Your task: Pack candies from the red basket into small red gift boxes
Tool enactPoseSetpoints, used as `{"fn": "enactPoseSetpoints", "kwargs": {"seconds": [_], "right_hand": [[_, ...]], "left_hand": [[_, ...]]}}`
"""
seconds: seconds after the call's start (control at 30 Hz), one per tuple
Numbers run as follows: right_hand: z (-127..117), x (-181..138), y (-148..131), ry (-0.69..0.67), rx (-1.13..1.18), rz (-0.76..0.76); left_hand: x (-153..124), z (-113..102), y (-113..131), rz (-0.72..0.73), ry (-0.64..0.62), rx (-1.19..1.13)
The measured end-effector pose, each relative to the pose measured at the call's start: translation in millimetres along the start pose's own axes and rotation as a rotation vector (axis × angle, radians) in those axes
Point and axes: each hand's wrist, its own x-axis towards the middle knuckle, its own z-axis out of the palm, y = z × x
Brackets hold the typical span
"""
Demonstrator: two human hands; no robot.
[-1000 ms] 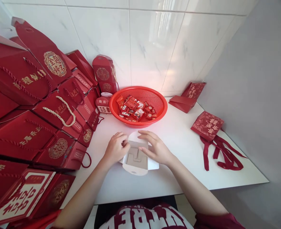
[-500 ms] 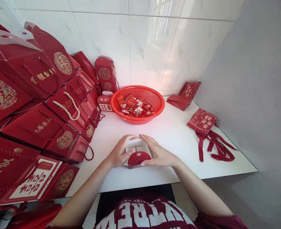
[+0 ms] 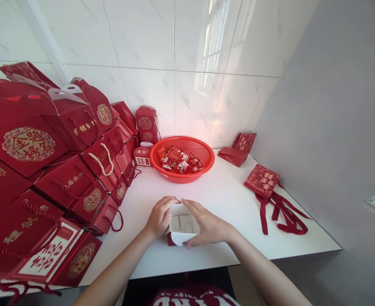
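Both hands are around a small gift box near the front edge of the white table. The box is red outside and white inside, with its top open. White folded bottom flaps show inside it. My left hand grips the left wall, thumb near the rim and fingers at the far side. My right hand holds the right side, fingers stretched along the far rim and thumb low at the near corner. At the near side a rounded flap is folded outward, white face up. Beyond the box stands a red plastic basket with wrapped candies.
Many red gift boxes with rope handles are stacked along the left. A tall red box and a small box stand by the basket. Right lie a folded red box, another and dark red ribbons.
The box's near flap, earlier upright over the opening with its red face showing, now lies folded outward, white side up. My view has tilted upward.
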Motion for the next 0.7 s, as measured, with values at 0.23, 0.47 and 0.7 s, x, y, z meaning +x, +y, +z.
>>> {"fn": "enactPoseSetpoints", "kwargs": {"seconds": [0.23,0.47,0.7], "right_hand": [[3,37,48,0.298,0.111,-0.031],[22,61,64,0.591,0.400,-0.252],[24,68,73,0.503,0.297,-0.292]], "left_hand": [[26,11,-27,-0.039,-0.195,-0.469],[35,33,-26,-0.118,-0.025,-0.648],[36,21,-30,-0.168,0.004,-0.519]]}}
